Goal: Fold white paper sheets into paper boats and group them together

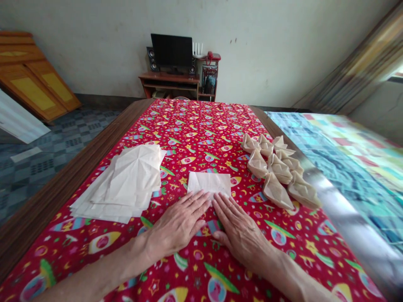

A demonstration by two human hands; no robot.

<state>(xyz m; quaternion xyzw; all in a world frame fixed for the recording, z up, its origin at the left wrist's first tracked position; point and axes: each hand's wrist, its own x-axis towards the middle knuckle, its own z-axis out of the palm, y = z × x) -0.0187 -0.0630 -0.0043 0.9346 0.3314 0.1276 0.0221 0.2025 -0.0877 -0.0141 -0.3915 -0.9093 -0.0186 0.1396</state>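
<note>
A pale sheet of paper [209, 181], folded into a rectangle, lies flat on the red patterned cloth [201, 142] in front of me. My left hand [185, 218] rests with its fingers stretched flat, the tips on the paper's near left edge. Likewise flat, my right hand [236, 226] touches the near right edge with its fingertips. Neither hand grasps anything. To the left sits a loose stack of creased paper sheets [132, 176]. On the right stand several folded paper boat shapes [278, 167], grouped close together.
The cloth covers a brown wooden table [103, 130]. Beyond its far end, a desk [170, 79] bears a monitor [172, 51], speakers and a red telephone [213, 56]. A bed with a blue patterned cover [317, 155] adjoins the right side. A wooden cabinet [37, 79] stands far left.
</note>
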